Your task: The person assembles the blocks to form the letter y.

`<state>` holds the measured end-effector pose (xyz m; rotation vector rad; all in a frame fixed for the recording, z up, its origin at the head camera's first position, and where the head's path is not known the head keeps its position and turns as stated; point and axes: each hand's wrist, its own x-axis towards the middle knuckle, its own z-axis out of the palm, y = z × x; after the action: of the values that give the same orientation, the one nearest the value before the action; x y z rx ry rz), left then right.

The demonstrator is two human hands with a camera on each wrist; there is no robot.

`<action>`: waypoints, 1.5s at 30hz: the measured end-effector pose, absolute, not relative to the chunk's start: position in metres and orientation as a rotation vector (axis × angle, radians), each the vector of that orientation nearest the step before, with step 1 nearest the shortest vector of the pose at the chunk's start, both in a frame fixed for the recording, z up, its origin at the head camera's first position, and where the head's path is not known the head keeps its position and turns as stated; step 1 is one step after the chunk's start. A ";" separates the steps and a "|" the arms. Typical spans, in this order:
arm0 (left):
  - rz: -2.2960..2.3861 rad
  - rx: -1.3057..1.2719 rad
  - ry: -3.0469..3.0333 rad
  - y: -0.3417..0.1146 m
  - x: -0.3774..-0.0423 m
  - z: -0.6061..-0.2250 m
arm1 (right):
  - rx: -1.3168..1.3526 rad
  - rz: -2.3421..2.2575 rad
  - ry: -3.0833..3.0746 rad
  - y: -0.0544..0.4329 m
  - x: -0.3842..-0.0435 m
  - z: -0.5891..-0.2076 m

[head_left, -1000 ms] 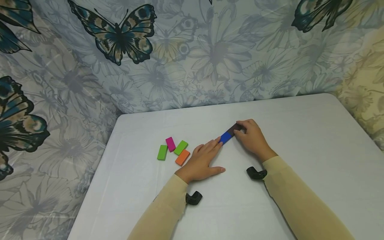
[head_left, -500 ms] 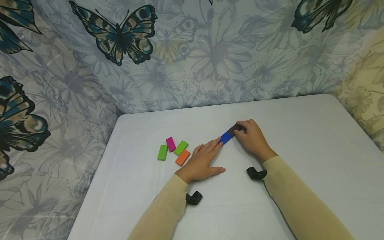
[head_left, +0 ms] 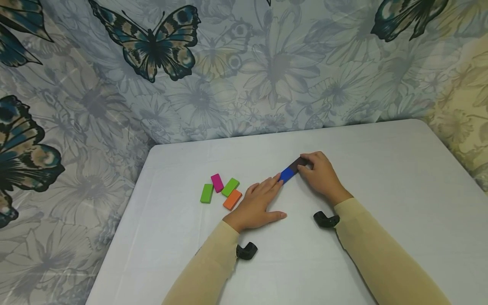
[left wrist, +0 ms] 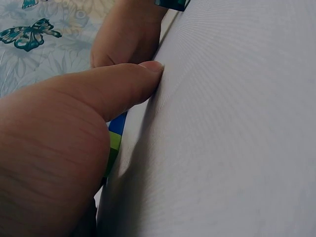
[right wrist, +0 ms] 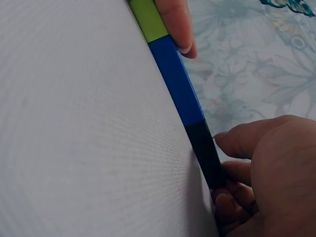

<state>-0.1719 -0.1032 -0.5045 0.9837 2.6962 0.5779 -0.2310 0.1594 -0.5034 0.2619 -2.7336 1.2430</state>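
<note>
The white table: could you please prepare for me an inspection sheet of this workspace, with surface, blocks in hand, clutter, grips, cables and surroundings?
Surface: white table, flat.
Job's things: green block, blue block and dark block in a straight end-to-end row.
Clutter: pink block, orange block, left loose green block and right loose green block, apart from the row.
Left grip: fingers outstretched at the green block.
Right grip: thumb and fingers hold the dark block.
Cables: nothing seen.
Surroundings: butterfly-and-flower backdrop behind the table.
</note>
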 end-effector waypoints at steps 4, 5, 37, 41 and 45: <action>0.573 0.982 2.702 -0.103 -0.172 -0.504 | 0.261 1.246 -2.736 0.159 -0.231 -0.503; 0.571 0.980 2.703 -0.103 -0.172 -0.504 | 0.261 1.245 -2.737 0.159 -0.231 -0.502; 1.567 0.780 2.370 -0.115 -0.176 -0.503 | 0.316 1.515 -2.629 0.162 -0.217 -0.506; 1.770 0.785 2.221 -0.116 -0.177 -0.502 | 0.363 1.588 -2.621 0.162 -0.213 -0.505; 1.974 0.846 2.064 -0.117 -0.181 -0.503 | 0.430 1.595 -2.628 0.161 -0.207 -0.504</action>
<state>-0.1811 -0.1173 -0.5030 0.8459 2.0640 1.9737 -0.2073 0.1615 -0.5039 0.4301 -2.6282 1.5954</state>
